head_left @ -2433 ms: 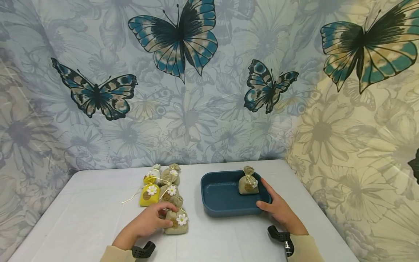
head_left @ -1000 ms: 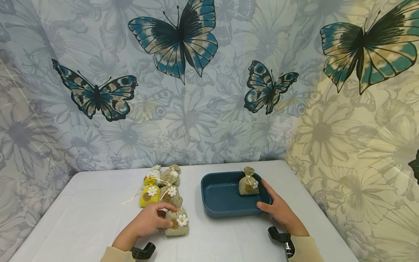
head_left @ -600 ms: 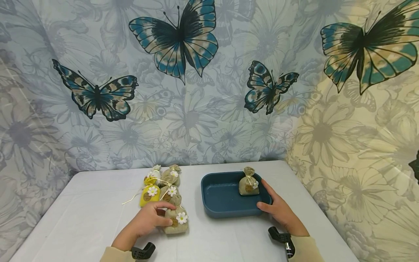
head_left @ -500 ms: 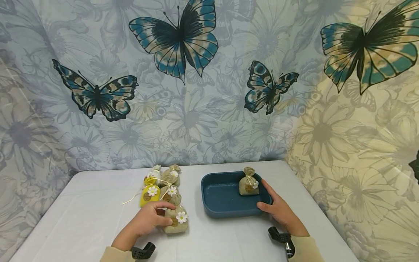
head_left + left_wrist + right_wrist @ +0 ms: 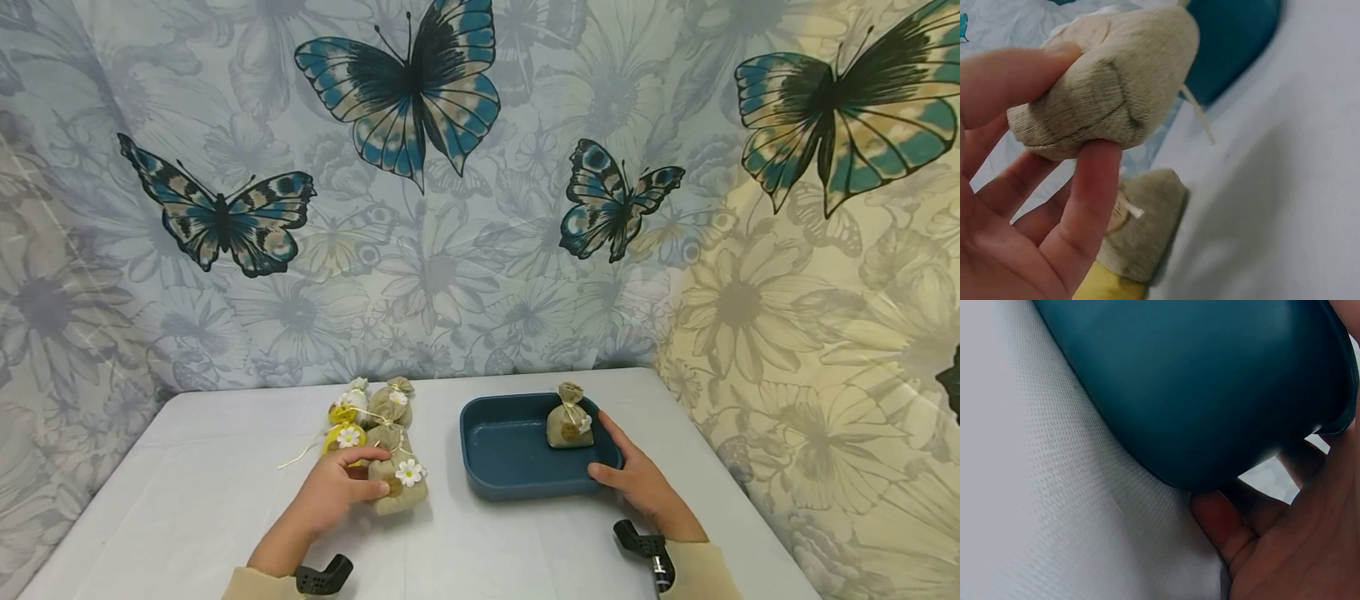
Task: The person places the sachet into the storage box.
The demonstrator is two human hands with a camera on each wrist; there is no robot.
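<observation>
No wording can be read for certain. A round tan label [image 5: 1117, 221] on the lower burlap pouch [image 5: 1152, 219] bears dark marks like lettering, partly covered and too unclear to make out. The label [image 5: 1089, 30] on the held pouch [image 5: 1147, 69] and the disc [image 5: 569, 432] on the pouch in the tray [image 5: 502, 454] are likewise illegible.

four pouches [image 5: 391, 407] left, tray [image 5: 517, 488] right

they bunch two by two on the table [image 5: 187, 483]. before their right-hand pair, just above the table, the left hand [image 5: 328, 490] holds a fifth pouch [image 5: 399, 493]. the tray lies apart from them, with a sixth pouch [image 5: 568, 427] inside near its far right corner. the right hand [image 5: 643, 482] holds the tray's right end. behind the table is the backdrop [image 5: 480, 275].
</observation>
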